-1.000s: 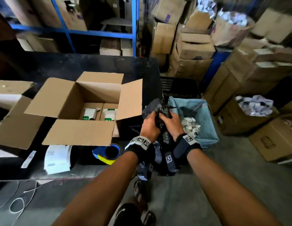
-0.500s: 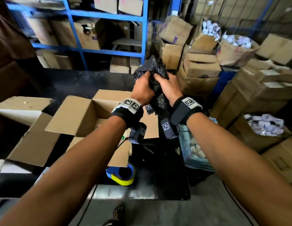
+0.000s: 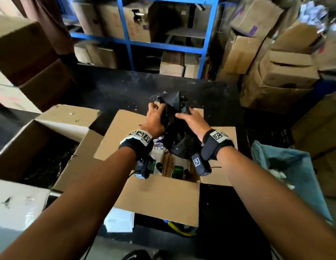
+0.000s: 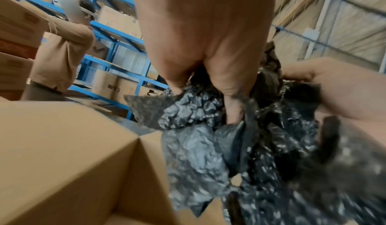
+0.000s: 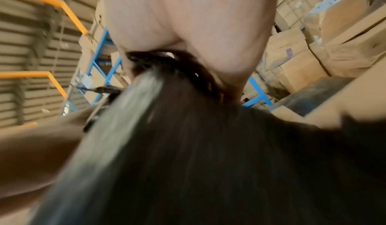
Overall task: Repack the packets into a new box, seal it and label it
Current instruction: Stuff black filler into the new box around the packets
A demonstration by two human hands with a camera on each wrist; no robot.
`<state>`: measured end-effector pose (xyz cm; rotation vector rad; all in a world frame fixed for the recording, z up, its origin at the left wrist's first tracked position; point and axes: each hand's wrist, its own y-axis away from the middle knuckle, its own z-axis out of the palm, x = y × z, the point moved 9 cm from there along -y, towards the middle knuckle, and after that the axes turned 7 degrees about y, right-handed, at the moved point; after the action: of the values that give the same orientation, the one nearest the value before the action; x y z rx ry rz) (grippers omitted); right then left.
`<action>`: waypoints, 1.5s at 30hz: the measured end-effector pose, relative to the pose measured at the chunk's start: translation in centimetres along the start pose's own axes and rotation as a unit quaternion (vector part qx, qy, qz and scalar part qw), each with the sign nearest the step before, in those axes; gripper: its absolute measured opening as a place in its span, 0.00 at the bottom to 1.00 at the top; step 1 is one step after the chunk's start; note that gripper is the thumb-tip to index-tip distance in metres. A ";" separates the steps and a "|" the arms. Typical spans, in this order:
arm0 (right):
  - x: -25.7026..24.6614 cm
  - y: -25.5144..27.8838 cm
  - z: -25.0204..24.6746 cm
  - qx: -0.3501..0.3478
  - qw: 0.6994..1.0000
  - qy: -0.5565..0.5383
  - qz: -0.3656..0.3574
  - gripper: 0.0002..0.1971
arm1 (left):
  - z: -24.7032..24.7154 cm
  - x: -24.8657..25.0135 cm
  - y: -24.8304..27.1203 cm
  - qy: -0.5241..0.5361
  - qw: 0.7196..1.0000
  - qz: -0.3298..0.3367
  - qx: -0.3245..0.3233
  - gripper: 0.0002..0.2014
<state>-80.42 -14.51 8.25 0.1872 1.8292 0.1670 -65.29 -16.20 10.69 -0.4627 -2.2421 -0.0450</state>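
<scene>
Now both hands' grip clenching black bag (image 3: 175, 128), left hand (image 3: 155, 117), right hand (image 3: 191, 120), over box (image 3: 159, 196)

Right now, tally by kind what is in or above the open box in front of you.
Green-labelled packets showing in the box: 2
Black wrap bundle, gripped by left hand and right hand: 1
Total: 3

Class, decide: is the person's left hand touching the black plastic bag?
Touching. The left wrist view shows the left hand with fingers dug into the crumpled black plastic bag.
</scene>
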 end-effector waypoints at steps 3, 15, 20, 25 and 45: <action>4.1 -1.8 0.3 0.007 0.996 0.083 0.043 0.28 | 1.3 -5.6 0.2 -0.022 0.996 -0.076 -0.035 0.38; 9.6 1.5 -1.2 -0.081 0.926 0.352 0.111 0.42 | 7.8 -11.3 3.6 -0.135 0.938 -0.167 -0.272 0.30; 9.1 5.0 2.7 -0.223 0.863 0.441 0.099 0.42 | 9.9 -9.6 5.3 -0.175 0.918 -0.161 -0.319 0.20; 7.2 6.0 -0.7 -0.129 0.901 0.414 0.032 0.19 | 9.2 -6.5 5.4 -0.209 0.929 -0.129 -0.277 0.16; 11.4 15.5 -14.9 0.092 0.988 -0.007 0.120 0.10 | 20.6 9.3 13.4 -0.029 0.970 -0.087 -0.227 0.60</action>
<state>-97.08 2.85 4.68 0.5384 1.8035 0.1644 -81.22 3.03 2.48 -0.5103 -2.3221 -0.6545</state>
